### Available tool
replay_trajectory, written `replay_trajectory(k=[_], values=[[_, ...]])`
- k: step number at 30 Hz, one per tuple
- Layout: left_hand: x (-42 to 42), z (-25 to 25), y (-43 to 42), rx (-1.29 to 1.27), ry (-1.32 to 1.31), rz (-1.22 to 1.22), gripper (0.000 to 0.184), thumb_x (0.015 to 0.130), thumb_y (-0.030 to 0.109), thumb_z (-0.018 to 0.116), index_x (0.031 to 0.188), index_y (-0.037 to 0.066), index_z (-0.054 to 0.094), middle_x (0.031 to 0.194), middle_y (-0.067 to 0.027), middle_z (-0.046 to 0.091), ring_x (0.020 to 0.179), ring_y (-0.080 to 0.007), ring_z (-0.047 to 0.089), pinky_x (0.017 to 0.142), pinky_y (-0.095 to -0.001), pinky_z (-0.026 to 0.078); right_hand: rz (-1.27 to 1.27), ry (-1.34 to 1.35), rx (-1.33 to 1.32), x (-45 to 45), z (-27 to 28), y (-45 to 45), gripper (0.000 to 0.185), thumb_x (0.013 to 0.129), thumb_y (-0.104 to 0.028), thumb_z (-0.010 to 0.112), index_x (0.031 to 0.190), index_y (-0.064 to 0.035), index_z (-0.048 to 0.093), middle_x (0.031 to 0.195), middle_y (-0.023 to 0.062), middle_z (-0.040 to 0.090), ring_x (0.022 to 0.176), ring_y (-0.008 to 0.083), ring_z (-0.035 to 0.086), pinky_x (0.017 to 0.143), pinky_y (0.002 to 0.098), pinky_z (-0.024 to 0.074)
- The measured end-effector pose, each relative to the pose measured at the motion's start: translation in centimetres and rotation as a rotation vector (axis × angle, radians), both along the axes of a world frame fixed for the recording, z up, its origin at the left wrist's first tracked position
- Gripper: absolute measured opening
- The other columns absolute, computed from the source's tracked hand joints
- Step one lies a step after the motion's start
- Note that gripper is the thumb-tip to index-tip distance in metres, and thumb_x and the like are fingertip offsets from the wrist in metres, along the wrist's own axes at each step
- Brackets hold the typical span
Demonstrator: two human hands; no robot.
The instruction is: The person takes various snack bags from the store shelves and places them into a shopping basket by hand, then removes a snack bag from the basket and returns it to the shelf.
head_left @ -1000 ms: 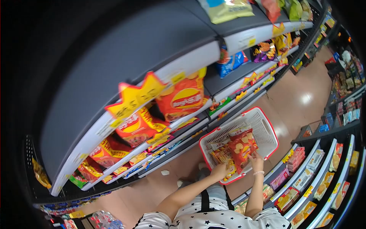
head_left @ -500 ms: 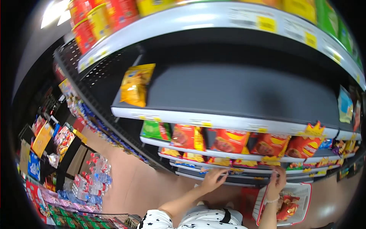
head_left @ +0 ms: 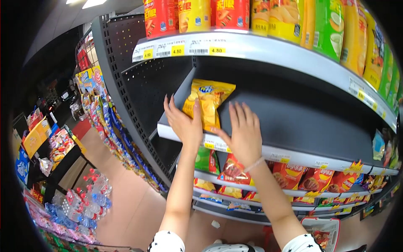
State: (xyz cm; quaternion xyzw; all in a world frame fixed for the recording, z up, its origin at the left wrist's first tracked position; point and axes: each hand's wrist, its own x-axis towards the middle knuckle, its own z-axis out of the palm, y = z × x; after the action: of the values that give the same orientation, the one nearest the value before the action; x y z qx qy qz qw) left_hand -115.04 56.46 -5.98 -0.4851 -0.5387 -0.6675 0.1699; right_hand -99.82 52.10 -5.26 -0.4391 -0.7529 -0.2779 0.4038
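Note:
A yellow bag of chips [head_left: 210,98] stands near the left end of the dark grey shelf [head_left: 289,117]. My left hand [head_left: 184,124] is at the bag's left side, fingers spread, with its thumb across the front of the bag. On the other side my right hand [head_left: 245,134] is open, fingers stretched upward; a gap shows between them and the bag. Its thumb points at the bag's bottom corner, and whether it touches I cannot tell. A light band circles the right wrist.
Red and yellow canisters [head_left: 194,16] and upright snack packs fill the shelf above. Red chip bags [head_left: 287,175] line the shelf below. A white basket [head_left: 333,229] with snack bags inside is on the floor at lower right. Bottled drinks [head_left: 90,197] stand at left.
Both hands have risen from low over the basket and lower shelves to either side of the yellow bag. The view has turned left, bringing the bag nearer the middle.

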Motion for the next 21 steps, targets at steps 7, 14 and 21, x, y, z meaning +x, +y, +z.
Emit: replay_trajectory(k=[7, 14, 21], values=[[0.0, -0.3, 0.0, -0.073, 0.032, -0.044, 0.038, 0.086, 0.035, 0.055, 0.097, -0.002, 0.059, 0.088, -0.0163, 0.062, 0.092, -0.0293, 0.057, 0.097, -0.0412, 0.031, 0.044, -0.058, -0.037, -0.3, 0.0, -0.1, 0.071, 0.078, -0.052, 0.058, 0.120, 0.0042, 0.048, 0.108, 0.0179, 0.058, 0.103, 0.0304, 0.051, 0.091, 0.0409, 0.0376], [-1.3, -3.0, 0.5, 0.205, 0.039, -0.343, 0.029, 0.084, 0.024, 0.057, 0.096, -0.002, 0.060, 0.093, -0.0195, 0.061, 0.094, -0.0367, 0.055, 0.089, -0.0435, 0.039, 0.138, 0.101, -0.107, -0.1, 0.5, -0.4, 0.080, 0.072, -0.054, 0.063, 0.124, 0.0042, 0.045, 0.111, 0.0196, 0.054, 0.101, 0.0321, 0.052, 0.088, 0.0403, 0.0398], [3.6, -7.2, -5.8, 0.432, 0.003, -0.639, 0.069, 0.083, 0.043, 0.053, 0.130, -0.002, 0.032, 0.129, -0.0181, 0.037, 0.117, -0.0309, 0.042, 0.095, -0.0436, 0.039, 0.568, 0.528, -0.032, 3.1, -2.0, -3.7, 0.083, 0.065, -0.046, 0.075, 0.123, 0.0036, 0.040, 0.116, 0.0202, 0.047, 0.106, 0.0363, 0.046, 0.091, 0.0410, 0.0375]])
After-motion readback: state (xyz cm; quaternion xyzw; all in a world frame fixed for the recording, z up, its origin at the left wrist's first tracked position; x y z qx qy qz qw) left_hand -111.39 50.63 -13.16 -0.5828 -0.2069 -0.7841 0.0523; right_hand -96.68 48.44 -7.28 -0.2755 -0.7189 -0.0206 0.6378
